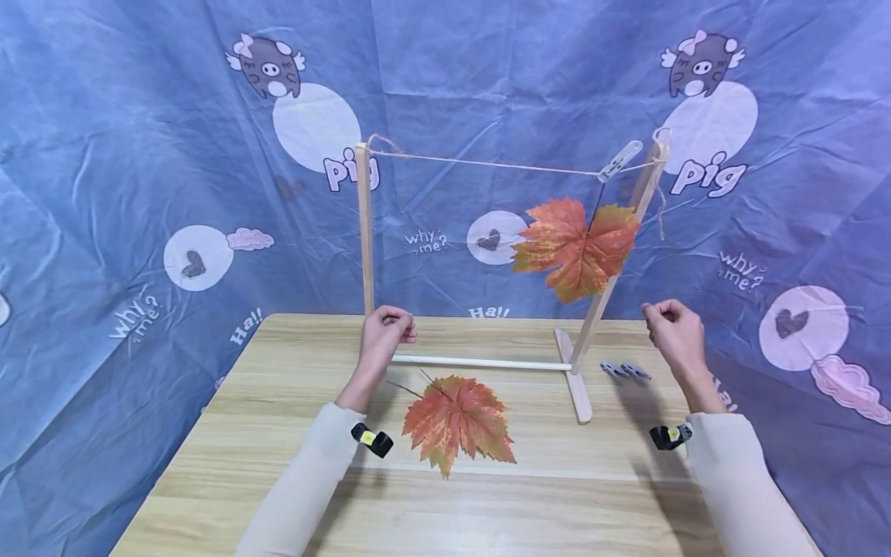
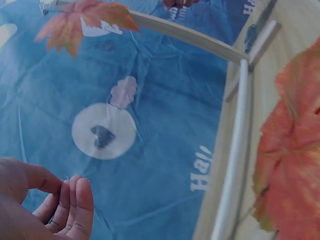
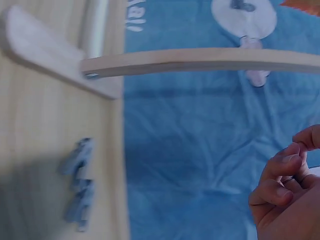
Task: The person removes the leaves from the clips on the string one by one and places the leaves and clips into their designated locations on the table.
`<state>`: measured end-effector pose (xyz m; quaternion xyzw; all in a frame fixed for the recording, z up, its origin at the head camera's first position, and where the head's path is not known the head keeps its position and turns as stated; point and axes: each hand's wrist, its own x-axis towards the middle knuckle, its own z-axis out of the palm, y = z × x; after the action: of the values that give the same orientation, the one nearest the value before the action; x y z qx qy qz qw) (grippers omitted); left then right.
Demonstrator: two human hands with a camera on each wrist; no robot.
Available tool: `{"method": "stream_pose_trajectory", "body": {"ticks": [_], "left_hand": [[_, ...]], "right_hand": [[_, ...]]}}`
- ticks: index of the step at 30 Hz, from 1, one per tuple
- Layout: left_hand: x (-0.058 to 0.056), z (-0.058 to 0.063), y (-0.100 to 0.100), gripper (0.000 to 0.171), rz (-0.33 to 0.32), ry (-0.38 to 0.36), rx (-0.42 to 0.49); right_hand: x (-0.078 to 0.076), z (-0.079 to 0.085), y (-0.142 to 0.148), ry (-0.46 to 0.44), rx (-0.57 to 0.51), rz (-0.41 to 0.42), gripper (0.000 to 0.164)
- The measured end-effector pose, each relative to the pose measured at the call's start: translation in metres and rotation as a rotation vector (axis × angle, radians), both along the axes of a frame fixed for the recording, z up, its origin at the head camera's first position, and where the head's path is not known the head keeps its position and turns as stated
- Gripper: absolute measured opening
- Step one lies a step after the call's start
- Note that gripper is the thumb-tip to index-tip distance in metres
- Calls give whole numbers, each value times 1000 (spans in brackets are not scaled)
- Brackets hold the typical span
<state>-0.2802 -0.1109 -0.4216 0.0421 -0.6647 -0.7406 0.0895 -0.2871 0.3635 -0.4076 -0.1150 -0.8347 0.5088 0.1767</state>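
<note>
My left hand (image 1: 387, 333) is raised in front of the left post, fingers loosely curled and thumb near the fingertips, with nothing visible in it. On the right, my right hand (image 1: 675, 333) hovers beside the frame, fingers also loosely curled around nothing. A light clothespin (image 1: 619, 161) on the string (image 1: 487, 162) grips the stem of an orange-red maple leaf (image 1: 581, 247), which hangs near the right post (image 1: 626, 247). Below, more orange-red leaf (image 1: 459, 422) lies on the table, two thin stems pointing to the back left. Two grey-blue clothespins (image 1: 625, 371) lie below my right hand.
The wooden frame has a left post (image 1: 365, 224), a white bottom bar (image 1: 480, 362) and a flat right foot (image 1: 574, 379). It stands on a light wood table (image 1: 230, 464). Blue cloth (image 1: 445, 70) with printed pigs hangs behind and at both sides.
</note>
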Motion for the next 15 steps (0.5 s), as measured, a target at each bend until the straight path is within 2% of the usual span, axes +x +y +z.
{"method": "stream_pose_trajectory", "body": {"ticks": [7,15], "left_hand": [[2,24,7,10,-27,54,-7],[5,54,19,9,-96,117,-18]], "right_hand": [[-5,36,-4,90,-30,40,25],[-7,79,-10,186,66,102,26]]}}
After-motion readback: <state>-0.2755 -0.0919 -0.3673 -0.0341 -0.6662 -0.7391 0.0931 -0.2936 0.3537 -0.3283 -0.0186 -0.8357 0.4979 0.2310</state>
